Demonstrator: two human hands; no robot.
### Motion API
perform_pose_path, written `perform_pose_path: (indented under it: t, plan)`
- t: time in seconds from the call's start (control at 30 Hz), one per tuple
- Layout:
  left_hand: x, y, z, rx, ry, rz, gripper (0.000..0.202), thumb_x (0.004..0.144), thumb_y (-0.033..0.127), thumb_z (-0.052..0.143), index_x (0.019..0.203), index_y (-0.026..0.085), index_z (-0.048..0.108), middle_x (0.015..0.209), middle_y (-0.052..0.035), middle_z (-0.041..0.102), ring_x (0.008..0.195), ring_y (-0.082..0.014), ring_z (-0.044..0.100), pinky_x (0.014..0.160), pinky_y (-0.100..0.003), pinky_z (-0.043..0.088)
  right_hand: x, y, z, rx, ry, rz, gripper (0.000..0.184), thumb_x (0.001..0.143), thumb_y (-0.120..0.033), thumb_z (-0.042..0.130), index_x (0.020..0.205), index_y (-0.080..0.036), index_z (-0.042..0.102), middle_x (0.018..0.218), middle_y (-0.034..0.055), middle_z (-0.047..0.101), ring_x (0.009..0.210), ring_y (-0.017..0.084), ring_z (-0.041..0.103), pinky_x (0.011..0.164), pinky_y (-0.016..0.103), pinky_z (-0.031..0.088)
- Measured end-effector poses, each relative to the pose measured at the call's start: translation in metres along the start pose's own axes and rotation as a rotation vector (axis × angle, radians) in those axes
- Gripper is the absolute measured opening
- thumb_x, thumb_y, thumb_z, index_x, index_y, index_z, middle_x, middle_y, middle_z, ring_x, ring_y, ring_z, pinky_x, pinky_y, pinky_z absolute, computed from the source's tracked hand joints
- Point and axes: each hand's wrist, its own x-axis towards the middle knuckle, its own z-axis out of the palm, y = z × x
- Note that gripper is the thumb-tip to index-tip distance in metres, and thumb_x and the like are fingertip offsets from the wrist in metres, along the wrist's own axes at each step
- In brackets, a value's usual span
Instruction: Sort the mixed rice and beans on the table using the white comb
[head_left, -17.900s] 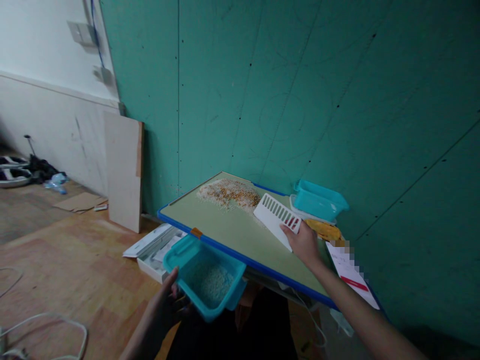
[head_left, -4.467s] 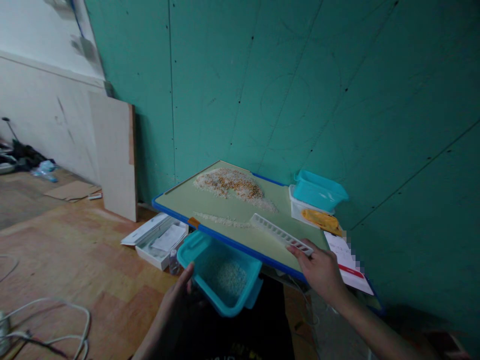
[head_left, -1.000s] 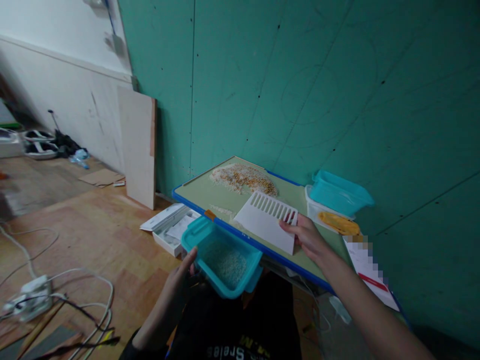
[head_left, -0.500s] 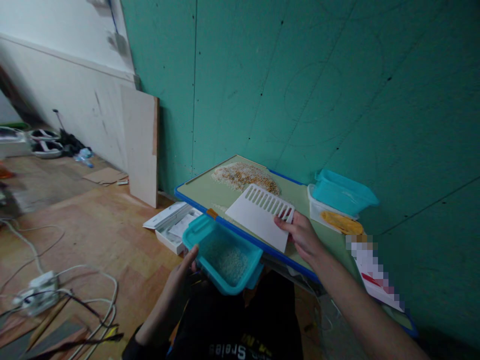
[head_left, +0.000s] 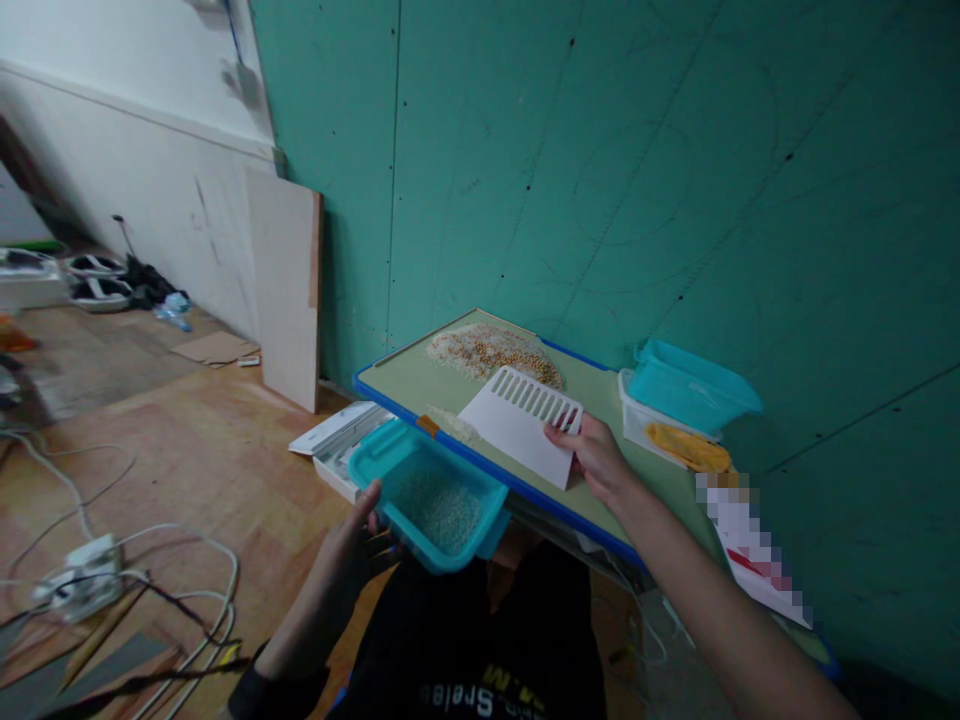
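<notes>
You've got the green tabletop [head_left: 405, 378] spread out ahead, and just under its near edge sits the turquoise tub [head_left: 375, 462], catching side up, with pale grains in the bottom. Back on the board there's the mixed heap [head_left: 495, 350], white flecked with yellow. Nearer you comes the slotted white scraper [head_left: 517, 430], tilted over the board; whether its edge touches, you can't tell from here. Your right hand [head_left: 600, 460] has it clamped by the corner, thumb on top; your left hand [head_left: 352, 535] grips the tub, thumb at the rim, other fingers partly hidden along the outside. And down at the small stuff: a thin strip of pale grains [head_left: 459, 427] lies by the near edge, right beside the scraper. Looks like you're at the drawing-off step; the next move seems to call for a low, steady pull edgeward, tub lined up directly below.
</notes>
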Motion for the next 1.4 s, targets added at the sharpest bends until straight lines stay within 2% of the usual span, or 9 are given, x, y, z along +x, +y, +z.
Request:
perform_pose_path:
  t: [0.2,0.4,0.53,0.67,0.77,0.9,1.07,1.23,1.4]
  plan:
    - [0.001,0.001,-0.001,-0.008,-0.002,-0.009,0.057,0.061,0.064,0.084,0.048,0.022,0.048,0.073,-0.008,0.07,0.075,-0.0267,0.071,0.077,-0.046,0.06,-0.002,0.001,0.012,0.021,-0.084,0.002,0.053,0.049,-0.039,0.094,0.092,-0.018,0.072,0.087,0.0047,0.077,0.081,0.025,0.069,0.077,0.035,0.052]
    - [-0.002,0.001,-0.001,-0.016,-0.045,-0.003,0.055,0.064,0.063,0.083,0.05,0.022,0.049,0.074,-0.0071,0.071,0.069,-0.0226,0.068,0.079,-0.046,0.06,-0.009,0.0,0.018,0.046,-0.121,0.002,0.054,0.05,-0.04,0.094,0.095,-0.018,0.072,0.09,0.0058,0.077,0.085,0.025,0.069,0.079,0.035,0.052]
    - [-0.001,0.002,-0.001,-0.018,-0.018,0.006,0.056,0.064,0.063,0.083,0.049,0.022,0.048,0.072,-0.0076,0.069,0.077,-0.0271,0.071,0.081,-0.048,0.06,-0.005,-0.004,0.016,0.078,-0.04,-0.004,0.055,0.049,-0.04,0.093,0.095,-0.02,0.072,0.091,0.0043,0.077,0.082,0.024,0.069,0.074,0.034,0.052]
    - [0.003,0.005,-0.006,-0.025,0.025,0.014,0.057,0.061,0.063,0.085,0.047,0.021,0.048,0.07,-0.0079,0.068,0.078,-0.0282,0.072,0.08,-0.048,0.062,0.016,-0.003,0.013,0.071,0.064,-0.056,0.054,0.046,-0.039,0.092,0.092,-0.021,0.07,0.087,0.0028,0.077,0.081,0.025,0.069,0.071,0.035,0.053]
    - [0.006,0.008,-0.011,-0.02,-0.008,0.017,0.056,0.065,0.062,0.083,0.047,0.021,0.049,0.07,-0.0081,0.069,0.077,-0.0276,0.072,0.078,-0.046,0.062,0.033,0.002,0.02,0.022,0.08,-0.065,0.052,0.046,-0.041,0.09,0.089,-0.021,0.069,0.084,0.0027,0.076,0.081,0.026,0.069,0.071,0.036,0.053]
    - [0.009,0.013,-0.017,-0.036,-0.004,0.007,0.056,0.066,0.061,0.083,0.045,0.021,0.049,0.063,-0.0051,0.065,0.072,-0.0258,0.071,0.073,-0.044,0.063,0.046,0.006,0.039,0.004,0.022,-0.089,0.047,0.046,-0.037,0.088,0.086,-0.02,0.07,0.081,0.002,0.076,0.077,0.024,0.068,0.071,0.035,0.053]
    - [0.01,0.015,-0.019,-0.048,0.02,0.003,0.058,0.063,0.063,0.083,0.045,0.021,0.047,0.062,-0.0046,0.066,0.073,-0.0268,0.071,0.07,-0.044,0.063,0.04,0.004,0.06,-0.005,-0.082,-0.105,0.043,0.049,-0.034,0.088,0.086,-0.019,0.07,0.082,0.0023,0.076,0.074,0.022,0.067,0.071,0.034,0.051]
    - [0.01,0.015,-0.018,-0.048,0.015,0.012,0.059,0.062,0.064,0.083,0.045,0.022,0.046,0.067,-0.0081,0.07,0.076,-0.0287,0.072,0.072,-0.045,0.062,0.027,0.004,0.064,0.052,-0.142,-0.069,0.044,0.05,-0.035,0.09,0.087,-0.019,0.07,0.083,0.0023,0.076,0.075,0.022,0.068,0.073,0.034,0.052]
    - [0.01,0.014,-0.018,-0.047,0.018,0.018,0.059,0.061,0.064,0.084,0.045,0.022,0.046,0.067,-0.008,0.069,0.077,-0.0295,0.072,0.073,-0.045,0.062,0.02,0.005,0.063,0.077,-0.151,-0.075,0.045,0.052,-0.035,0.091,0.088,-0.018,0.071,0.084,0.0019,0.076,0.075,0.02,0.067,0.071,0.032,0.05]
